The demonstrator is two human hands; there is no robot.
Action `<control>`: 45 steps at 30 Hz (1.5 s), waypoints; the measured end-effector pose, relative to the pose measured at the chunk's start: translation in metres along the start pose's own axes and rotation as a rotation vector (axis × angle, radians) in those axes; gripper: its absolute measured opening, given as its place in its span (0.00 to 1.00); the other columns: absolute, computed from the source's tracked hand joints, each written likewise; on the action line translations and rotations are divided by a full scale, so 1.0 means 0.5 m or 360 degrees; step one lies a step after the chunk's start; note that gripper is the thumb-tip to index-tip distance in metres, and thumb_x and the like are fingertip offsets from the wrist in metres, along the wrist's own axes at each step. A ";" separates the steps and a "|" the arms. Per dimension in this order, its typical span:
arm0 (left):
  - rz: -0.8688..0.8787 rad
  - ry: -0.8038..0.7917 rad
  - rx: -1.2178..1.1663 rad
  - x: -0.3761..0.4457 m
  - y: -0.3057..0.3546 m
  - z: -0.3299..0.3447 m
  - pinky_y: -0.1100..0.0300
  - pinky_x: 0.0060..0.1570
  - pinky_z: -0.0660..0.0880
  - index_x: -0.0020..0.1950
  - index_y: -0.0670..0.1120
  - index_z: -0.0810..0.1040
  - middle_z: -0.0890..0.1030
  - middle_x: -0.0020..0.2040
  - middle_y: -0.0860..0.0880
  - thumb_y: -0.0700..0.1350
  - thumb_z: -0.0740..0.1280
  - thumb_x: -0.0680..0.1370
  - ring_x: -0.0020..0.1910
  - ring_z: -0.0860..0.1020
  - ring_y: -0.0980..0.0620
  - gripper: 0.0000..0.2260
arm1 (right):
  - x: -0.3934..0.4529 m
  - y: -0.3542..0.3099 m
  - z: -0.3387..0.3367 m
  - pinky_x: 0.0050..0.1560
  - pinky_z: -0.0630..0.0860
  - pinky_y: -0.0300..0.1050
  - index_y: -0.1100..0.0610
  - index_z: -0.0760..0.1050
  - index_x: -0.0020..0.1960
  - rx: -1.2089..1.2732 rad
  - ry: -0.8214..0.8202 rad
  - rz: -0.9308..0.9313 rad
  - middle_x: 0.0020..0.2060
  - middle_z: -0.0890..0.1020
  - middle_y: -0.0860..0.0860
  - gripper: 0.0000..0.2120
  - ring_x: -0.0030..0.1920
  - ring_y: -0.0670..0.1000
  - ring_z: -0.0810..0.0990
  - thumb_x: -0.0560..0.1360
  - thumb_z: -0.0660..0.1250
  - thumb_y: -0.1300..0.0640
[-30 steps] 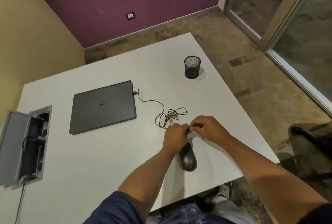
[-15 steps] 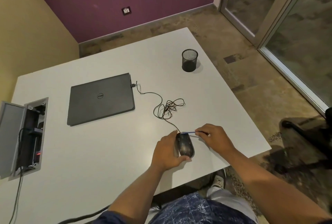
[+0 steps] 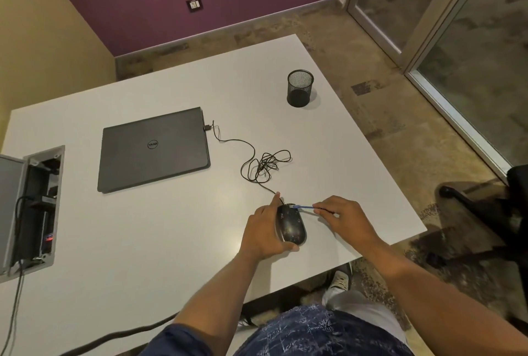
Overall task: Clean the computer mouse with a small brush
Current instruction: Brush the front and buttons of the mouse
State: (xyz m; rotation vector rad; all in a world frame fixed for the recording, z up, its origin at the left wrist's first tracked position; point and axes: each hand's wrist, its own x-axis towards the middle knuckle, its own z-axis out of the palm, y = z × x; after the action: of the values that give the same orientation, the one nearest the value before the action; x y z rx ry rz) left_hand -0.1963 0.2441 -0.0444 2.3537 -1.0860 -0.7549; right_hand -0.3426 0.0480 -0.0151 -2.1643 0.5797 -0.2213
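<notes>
A black wired computer mouse (image 3: 291, 227) lies on the white table (image 3: 171, 241) near its front right edge. My left hand (image 3: 264, 230) grips the mouse from its left side, thumb at the rear end. My right hand (image 3: 347, 217) pinches a small blue brush (image 3: 303, 207) whose tip touches the front end of the mouse. The mouse cable (image 3: 257, 164) runs in a loose tangle to a closed grey laptop (image 3: 153, 149).
A black mesh pen cup (image 3: 300, 88) stands at the back right of the table. An open cable box (image 3: 34, 210) is set into the table at the left. An office chair (image 3: 491, 212) stands right of the table on the floor.
My left hand left the brush and came down to grip the mouse's side. My right hand moved the brush tip onto the mouse's front end.
</notes>
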 end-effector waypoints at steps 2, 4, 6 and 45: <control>-0.0013 0.0002 -0.0012 -0.001 -0.001 0.000 0.51 0.70 0.67 0.84 0.52 0.50 0.70 0.76 0.55 0.72 0.77 0.57 0.73 0.69 0.50 0.64 | 0.000 -0.005 0.002 0.44 0.73 0.24 0.57 0.87 0.55 0.0013 -0.0006 -0.0007 0.45 0.86 0.50 0.08 0.45 0.42 0.82 0.76 0.74 0.61; -0.0018 0.0007 -0.0014 -0.003 0.000 -0.001 0.53 0.70 0.66 0.84 0.52 0.49 0.70 0.76 0.55 0.73 0.76 0.57 0.73 0.69 0.51 0.64 | 0.001 -0.009 0.003 0.45 0.75 0.27 0.57 0.87 0.55 0.0003 -0.0029 -0.0013 0.46 0.86 0.50 0.09 0.43 0.43 0.82 0.76 0.73 0.60; -0.0007 0.0008 -0.0016 -0.003 0.003 -0.001 0.53 0.70 0.66 0.84 0.52 0.49 0.70 0.76 0.56 0.74 0.76 0.56 0.72 0.68 0.52 0.64 | -0.001 -0.011 0.003 0.47 0.78 0.36 0.56 0.87 0.56 -0.0061 -0.0059 -0.0029 0.46 0.86 0.50 0.09 0.44 0.46 0.83 0.77 0.73 0.59; -0.0109 0.0007 -0.0077 -0.007 0.029 0.003 0.49 0.66 0.72 0.84 0.52 0.46 0.73 0.73 0.54 0.68 0.79 0.56 0.68 0.73 0.48 0.66 | 0.021 -0.051 0.023 0.41 0.85 0.59 0.61 0.86 0.43 0.0598 0.0180 0.0953 0.33 0.86 0.60 0.05 0.30 0.53 0.83 0.75 0.71 0.63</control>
State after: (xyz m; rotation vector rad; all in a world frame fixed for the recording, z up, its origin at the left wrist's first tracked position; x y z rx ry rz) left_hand -0.2073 0.2377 -0.0361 2.3609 -0.9787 -0.7912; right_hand -0.3211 0.0645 -0.0022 -1.5465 1.1226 -0.1113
